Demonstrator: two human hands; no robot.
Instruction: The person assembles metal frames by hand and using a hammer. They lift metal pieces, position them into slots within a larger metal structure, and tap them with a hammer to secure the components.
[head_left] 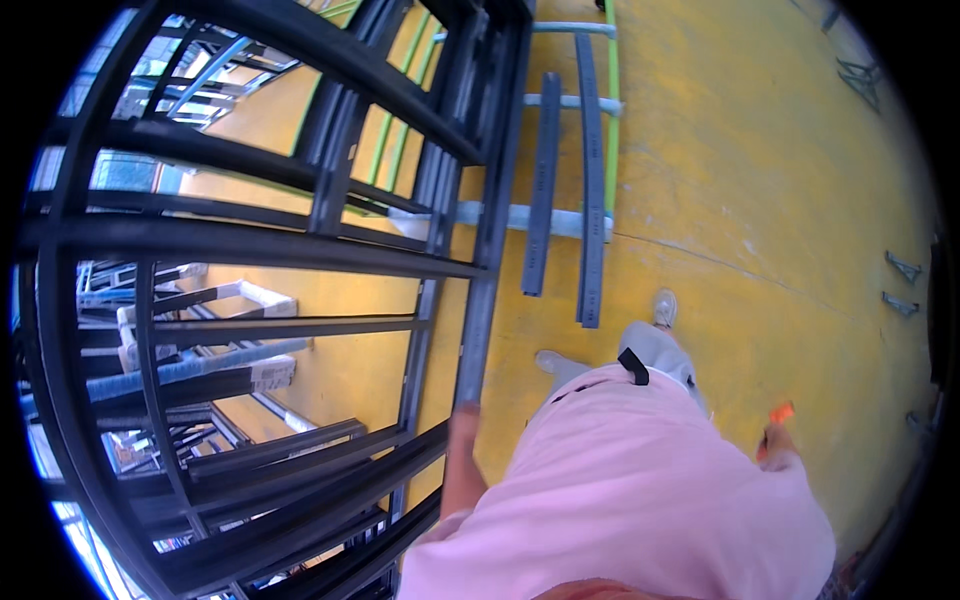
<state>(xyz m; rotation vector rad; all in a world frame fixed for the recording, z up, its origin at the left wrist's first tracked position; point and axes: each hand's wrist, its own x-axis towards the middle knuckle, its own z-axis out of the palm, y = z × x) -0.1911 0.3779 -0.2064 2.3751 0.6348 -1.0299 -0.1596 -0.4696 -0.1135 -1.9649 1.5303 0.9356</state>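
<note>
A: Where's the orange item [783, 411]?

B: In the right hand [779, 438], out beside the body, over the floor. The fingers seem closed around it; its shape is too small to tell. Held that way, I'd judge, it stays off the dark metal frame [300, 250] opposite.

A: And the left hand [463, 432]?

B: Blurred, at the frame's near right edge. I can't tell whether it grips, touches or merely passes.

A: Why do those two dark bars [542, 190] [592, 190] lie like that?

B: They rest lengthwise across the rack's pale-wrapped crossbars [566, 218]; the wrapping probably spares their finish. Their near ends overhang the nearest crossbar, so mind them.

A: Room to move?

B: A narrow strip between frame and bars. Beyond the rack's green right rail [612, 70], the yellow floor [760, 200] spreads wide, with small brackets [903, 268] toward the far right.
</note>
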